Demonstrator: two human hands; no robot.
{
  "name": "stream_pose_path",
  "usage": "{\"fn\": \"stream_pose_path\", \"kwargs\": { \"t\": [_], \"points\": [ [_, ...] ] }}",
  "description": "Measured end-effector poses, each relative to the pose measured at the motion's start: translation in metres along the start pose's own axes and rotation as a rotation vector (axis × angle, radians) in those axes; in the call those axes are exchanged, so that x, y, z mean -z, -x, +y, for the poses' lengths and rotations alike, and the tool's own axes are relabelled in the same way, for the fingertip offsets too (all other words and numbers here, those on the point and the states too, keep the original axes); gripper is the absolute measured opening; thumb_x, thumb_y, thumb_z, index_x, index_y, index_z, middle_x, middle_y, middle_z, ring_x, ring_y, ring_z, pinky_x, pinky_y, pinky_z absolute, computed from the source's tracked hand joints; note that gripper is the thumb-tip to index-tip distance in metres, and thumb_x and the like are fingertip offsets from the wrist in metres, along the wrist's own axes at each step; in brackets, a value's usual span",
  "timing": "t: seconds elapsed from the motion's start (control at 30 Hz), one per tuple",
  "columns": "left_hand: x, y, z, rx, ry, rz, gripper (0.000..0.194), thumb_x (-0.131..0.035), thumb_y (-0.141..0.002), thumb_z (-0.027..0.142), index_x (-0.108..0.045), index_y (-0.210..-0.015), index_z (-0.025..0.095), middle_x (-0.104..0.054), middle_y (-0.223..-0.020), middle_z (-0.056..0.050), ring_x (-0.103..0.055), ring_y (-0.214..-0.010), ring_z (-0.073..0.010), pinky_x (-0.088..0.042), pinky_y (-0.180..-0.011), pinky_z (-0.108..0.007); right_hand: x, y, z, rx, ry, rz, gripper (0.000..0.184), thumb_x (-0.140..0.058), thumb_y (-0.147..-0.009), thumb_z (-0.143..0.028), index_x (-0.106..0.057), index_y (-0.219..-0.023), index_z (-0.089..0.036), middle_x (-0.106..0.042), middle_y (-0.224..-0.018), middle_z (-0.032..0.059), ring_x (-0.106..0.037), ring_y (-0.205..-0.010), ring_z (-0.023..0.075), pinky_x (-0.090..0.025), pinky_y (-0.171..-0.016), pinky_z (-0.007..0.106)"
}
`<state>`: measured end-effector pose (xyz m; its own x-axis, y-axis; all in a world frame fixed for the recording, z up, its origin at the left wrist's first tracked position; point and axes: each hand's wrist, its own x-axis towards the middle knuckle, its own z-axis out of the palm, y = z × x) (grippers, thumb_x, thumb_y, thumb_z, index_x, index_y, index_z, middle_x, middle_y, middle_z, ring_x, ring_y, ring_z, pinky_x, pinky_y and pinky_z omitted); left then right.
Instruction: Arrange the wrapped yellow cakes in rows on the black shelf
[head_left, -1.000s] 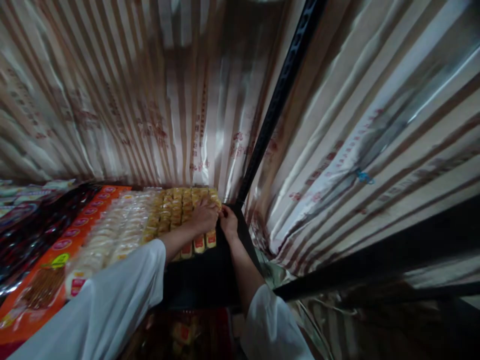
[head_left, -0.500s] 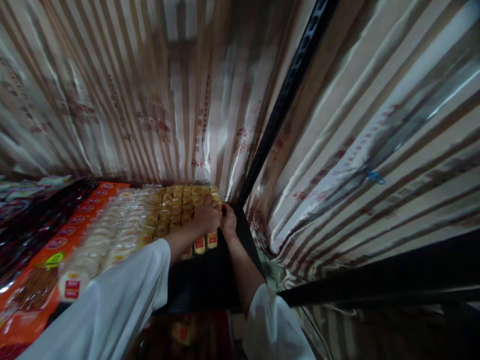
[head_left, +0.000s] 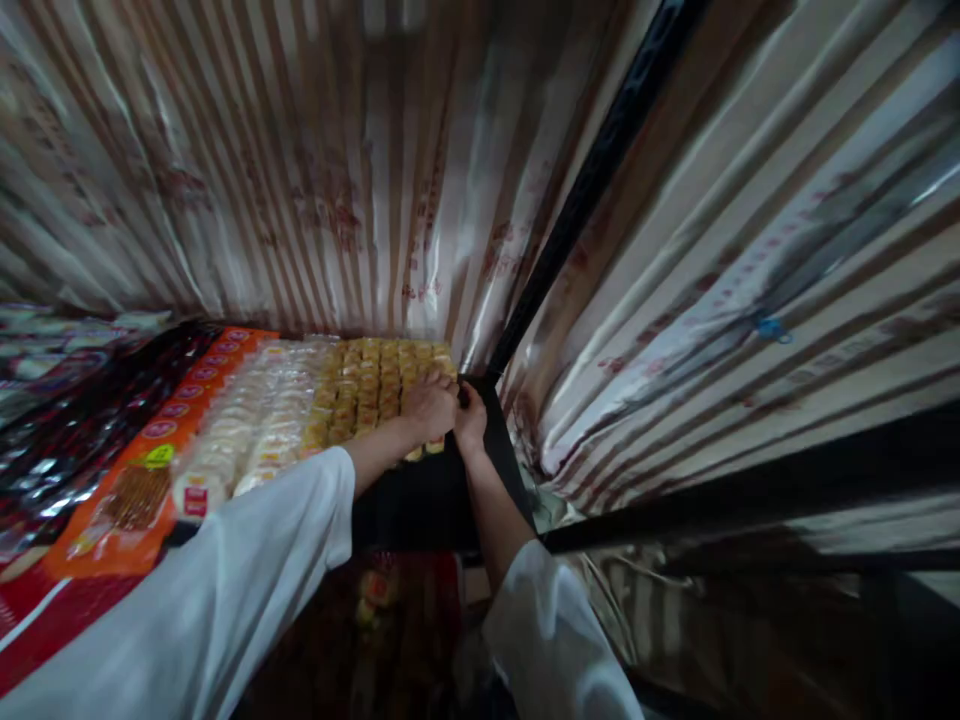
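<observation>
Rows of small snack packets in yellow wrapping [head_left: 369, 372] stand on a black shelf [head_left: 420, 510]. My left hand [head_left: 433, 405] lies over the rightmost rows, its fingers curled down on the packets. Close beside it, at the right end of the rows, is my right hand [head_left: 470, 418], its thumb and fingers brought together. Whatever sits between those fingertips is too small and dark to make out. Left of the yellow packets are rows of round white items in clear wrapping [head_left: 247, 410], some with red labels.
Further left lie an orange snack bag [head_left: 142, 470] and dark shiny packets [head_left: 67, 440]. A black slotted post [head_left: 585, 215] rises at the shelf's back right corner. Striped plastic sheeting [head_left: 300, 170] hangs behind and to the right. More goods [head_left: 379, 590] sit below the shelf.
The view has tilted, so the shelf sits slightly higher and further right in the picture. Both hands remain at the right end of the yellow packets, in nearly the same pose.
</observation>
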<state>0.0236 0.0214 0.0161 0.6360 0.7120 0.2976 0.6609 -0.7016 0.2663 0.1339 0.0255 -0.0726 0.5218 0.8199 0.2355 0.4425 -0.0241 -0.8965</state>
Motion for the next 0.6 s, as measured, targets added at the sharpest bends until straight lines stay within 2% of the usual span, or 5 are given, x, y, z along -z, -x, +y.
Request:
{"fn": "stream_pose_path", "kwargs": {
  "t": [0.1, 0.2, 0.37, 0.5, 0.6],
  "points": [
    [0.006, 0.02, 0.012, 0.01, 0.078, -0.019, 0.029, -0.045, -0.08, 0.011, -0.062, -0.104, 0.011, -0.059, -0.113, -0.014, -0.044, -0.119, -0.0231, -0.031, -0.106, -0.035, 0.012, 0.024, -0.008, -0.001, -0.015, -0.021, 0.04, -0.053, -0.074, -0.025, -0.061, -0.111, -0.013, -0.065, -0.11, 0.0117, -0.059, -0.099, 0.0213, -0.043, -0.093, 0.037],
    [0.009, 0.046, 0.026, 0.059, 0.15, -0.044, 0.034, -0.042, -0.083, 0.012, -0.058, -0.113, 0.012, -0.058, -0.118, -0.012, -0.048, -0.115, -0.0212, -0.037, -0.101, -0.033, 0.024, 0.055, -0.021, 0.012, -0.024, -0.046, 0.037, -0.053, -0.073, -0.024, -0.062, -0.108, -0.014, -0.065, -0.108, 0.011, -0.058, -0.098, 0.0211, -0.044, -0.09, 0.036],
    [0.019, 0.095, 0.045, 0.028, 0.243, -0.093, 0.032, -0.043, -0.083, 0.011, -0.06, -0.11, 0.014, -0.059, -0.116, -0.009, -0.051, -0.113, -0.0193, -0.039, -0.101, -0.031, 0.041, 0.113, -0.048, 0.068, -0.072, -0.043, 0.035, -0.049, -0.073, -0.021, -0.063, -0.104, -0.013, -0.063, -0.106, 0.0105, -0.058, -0.096, 0.0198, -0.046, -0.087, 0.033],
    [0.035, 0.145, 0.054, -0.034, 0.382, -0.023, 0.033, -0.039, -0.085, 0.012, -0.062, -0.109, 0.014, -0.058, -0.118, -0.01, -0.05, -0.115, -0.019, -0.038, -0.103, -0.031, 0.055, 0.166, -0.065, 0.117, -0.085, -0.004, 0.032, -0.043, -0.076, -0.02, -0.063, -0.1, -0.017, -0.064, -0.1, 0.0072, -0.057, -0.095, 0.0184, -0.045, -0.087, 0.031],
    [0.039, 0.191, 0.06, -0.019, 0.497, 0.01, 0.035, -0.04, -0.084, 0.013, -0.061, -0.112, 0.017, -0.056, -0.121, -0.009, -0.048, -0.117, -0.0184, -0.038, -0.104, -0.031, 0.059, 0.209, -0.067, 0.124, -0.076, -0.066, 0.031, -0.04, -0.077, -0.018, -0.063, -0.099, -0.02, -0.063, -0.1, 0.0061, -0.057, -0.096, 0.019, -0.045, -0.088, 0.032]
  ]
}}
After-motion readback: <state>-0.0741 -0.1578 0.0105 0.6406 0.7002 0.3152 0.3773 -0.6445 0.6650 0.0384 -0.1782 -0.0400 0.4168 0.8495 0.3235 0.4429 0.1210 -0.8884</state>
